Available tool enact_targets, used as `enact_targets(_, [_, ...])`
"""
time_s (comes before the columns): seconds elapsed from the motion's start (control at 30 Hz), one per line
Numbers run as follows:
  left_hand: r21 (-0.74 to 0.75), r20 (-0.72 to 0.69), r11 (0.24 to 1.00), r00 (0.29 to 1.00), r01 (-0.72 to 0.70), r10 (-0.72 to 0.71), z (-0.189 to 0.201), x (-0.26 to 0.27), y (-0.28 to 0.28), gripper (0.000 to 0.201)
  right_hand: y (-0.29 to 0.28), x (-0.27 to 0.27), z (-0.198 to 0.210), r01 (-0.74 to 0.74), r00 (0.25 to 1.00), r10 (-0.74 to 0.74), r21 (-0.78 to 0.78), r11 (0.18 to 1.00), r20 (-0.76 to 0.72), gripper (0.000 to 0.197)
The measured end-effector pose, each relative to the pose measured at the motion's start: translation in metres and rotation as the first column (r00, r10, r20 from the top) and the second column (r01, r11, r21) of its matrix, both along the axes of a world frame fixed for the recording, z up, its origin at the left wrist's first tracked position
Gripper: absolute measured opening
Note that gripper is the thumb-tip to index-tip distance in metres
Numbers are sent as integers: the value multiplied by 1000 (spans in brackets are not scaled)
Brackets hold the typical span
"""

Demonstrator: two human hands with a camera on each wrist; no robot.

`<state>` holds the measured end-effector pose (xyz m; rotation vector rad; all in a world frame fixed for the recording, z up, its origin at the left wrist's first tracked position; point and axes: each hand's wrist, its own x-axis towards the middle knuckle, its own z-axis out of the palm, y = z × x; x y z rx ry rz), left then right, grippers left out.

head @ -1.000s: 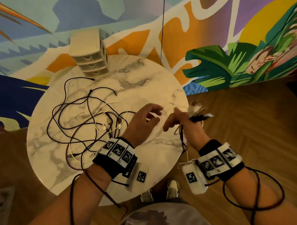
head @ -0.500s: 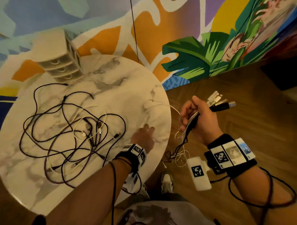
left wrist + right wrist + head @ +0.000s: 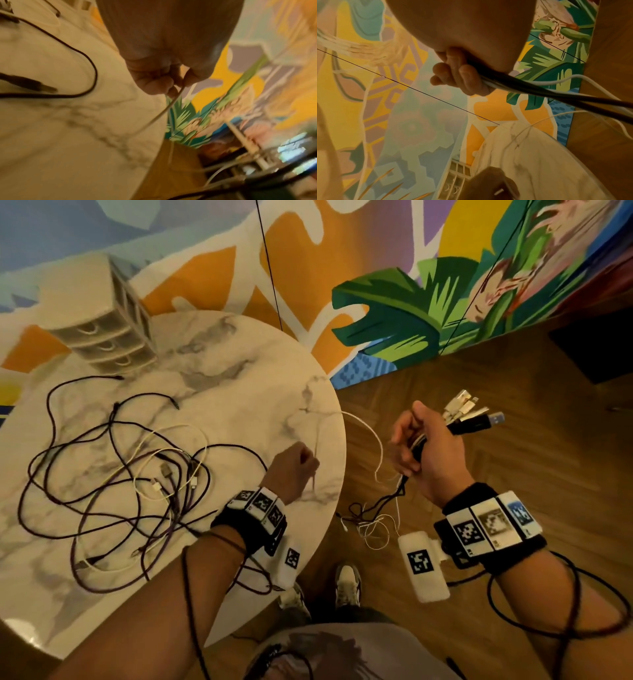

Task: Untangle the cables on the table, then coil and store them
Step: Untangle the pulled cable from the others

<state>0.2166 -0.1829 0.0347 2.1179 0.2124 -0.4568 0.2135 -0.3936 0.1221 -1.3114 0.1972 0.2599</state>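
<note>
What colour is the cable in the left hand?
White; the cable pinched by the left hand shows best in the left wrist view.

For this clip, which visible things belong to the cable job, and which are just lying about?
Part of the job:
- tangled cables on the marble table
- white cable pinched by the left hand
- bundle of cable ends gripped by the right hand
- small drawer unit, probably for storing them

Lying about:
- painted mural wall
- wooden floor
</note>
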Motion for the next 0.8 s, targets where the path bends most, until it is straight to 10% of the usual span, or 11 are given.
enact_targets(0.1, [-331, -98, 927, 983, -177, 153, 14, -6, -12, 16, -8, 3, -3, 14, 1000, -14, 4, 1000, 13, 57])
enact_targets(0.3, [-550, -256, 828, 966, -113, -39, 7, -33, -51, 13, -22, 7, -2, 43, 999, -43, 2, 999, 10, 56])
enact_targets(0.4, [-458, -451, 889, 869, -27, -205, -20, -41, -58, 11, -33, 9, -1, 57, 998, -56, -27, 998, 24, 56])
enact_targets(0.5, [-26, -526, 878, 741, 477, -418, -36, -47, -57, 14, -44, 8, 3, 56, 998, -54, -51, 997, 38, 56])
enact_targets(0.6, [228, -263, 770, 799, 596, -541, -15, -34, -78, 42, -47, 4, 8, 58, 997, -51, -103, 993, 66, 56])
enact_targets(0.67, [51, 8, 877, 878, 478, -479, 21, -23, -103, 53, -45, 3, 12, 35, 995, -20, -147, 989, 102, 53])
enact_targets(0.8, [-280, 349, 793, 827, 541, -441, 82, 0, -142, 37, -43, 7, 23, 6, 979, 50, -272, 962, 198, 47])
